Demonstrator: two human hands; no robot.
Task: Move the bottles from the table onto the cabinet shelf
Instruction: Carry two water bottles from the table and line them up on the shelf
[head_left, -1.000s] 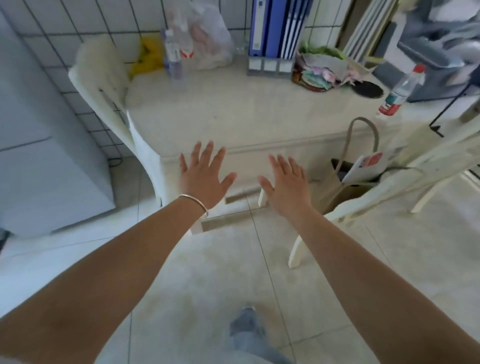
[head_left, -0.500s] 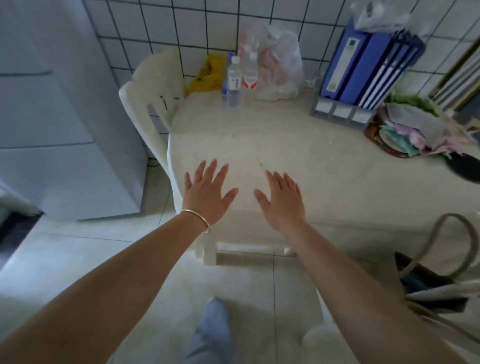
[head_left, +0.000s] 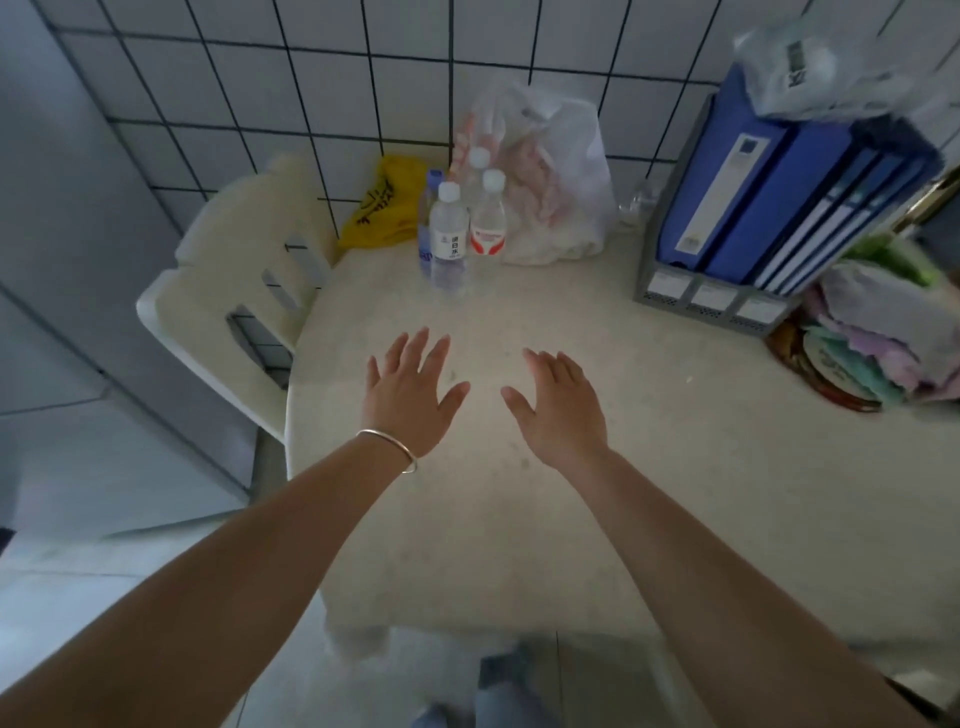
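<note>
Bare left hand (head_left: 410, 389), right hand (head_left: 561, 410) spread flat (holding nothing), short of bottles (head_left: 460, 228).

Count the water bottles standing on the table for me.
4, clustered by the wall: white-label bottle in front, red-label bottle right, blue-label bottle behind left, fourth bottle at back. More may be hidden.

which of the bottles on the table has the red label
The right-hand front bottle, white cap, standing beside the plastic bag. The bottle left of it wears a white label with dark characters; those behind show no red.
</note>
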